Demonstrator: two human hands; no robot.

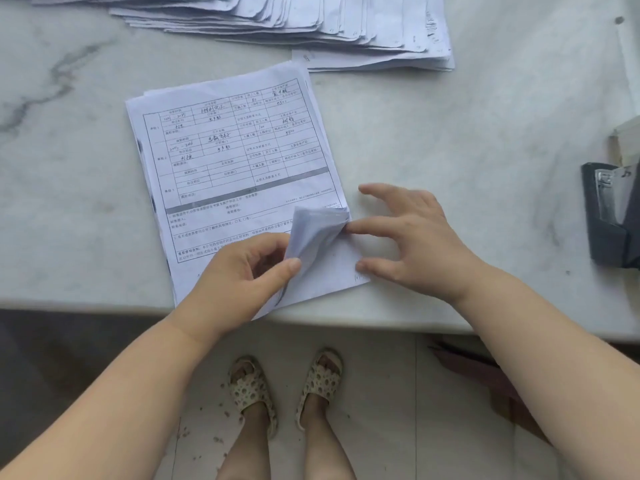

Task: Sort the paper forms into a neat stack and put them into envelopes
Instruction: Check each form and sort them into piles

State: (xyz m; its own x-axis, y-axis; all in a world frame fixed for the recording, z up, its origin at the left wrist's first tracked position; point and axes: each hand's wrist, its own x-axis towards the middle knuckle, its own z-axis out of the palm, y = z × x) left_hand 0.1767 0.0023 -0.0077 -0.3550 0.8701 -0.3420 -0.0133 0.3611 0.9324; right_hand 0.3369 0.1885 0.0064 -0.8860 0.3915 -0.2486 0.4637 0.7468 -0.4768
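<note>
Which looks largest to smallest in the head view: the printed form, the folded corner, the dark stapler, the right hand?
1. Printed form, clearly the largest.
2. Right hand and dark stapler: they look about alike, and the picture's edge cuts the stapler, so I do not rank them.
3. Folded corner, the smallest.

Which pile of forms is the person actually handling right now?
The small stack of forms near the table edge: the left hand pinches its curled corner and the right hand presses it. The big fanned pile lies untouched farther back.

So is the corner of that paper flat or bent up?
Bent up. The left hand pinches the near corner of the top form, curling it over.
</note>
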